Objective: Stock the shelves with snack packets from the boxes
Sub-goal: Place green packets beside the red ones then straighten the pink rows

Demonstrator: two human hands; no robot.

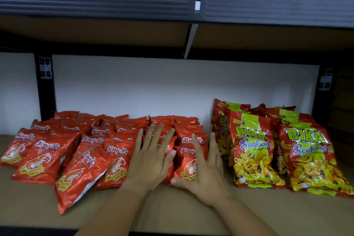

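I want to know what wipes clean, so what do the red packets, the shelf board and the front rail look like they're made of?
Red packets: glossy plastic film, judging by glare and crinkles. Shelf board: matte brown, probably fibreboard or wood. Front rail: dark ribbed metal, likely painted.

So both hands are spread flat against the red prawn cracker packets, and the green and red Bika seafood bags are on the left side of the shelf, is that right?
Not quite. In the head view the Bika seafood bags stand on the right side of the shelf, not the left. The rest holds: the left hand and right hand are spread flat, fingers straight, against the red prawn cracker packets.
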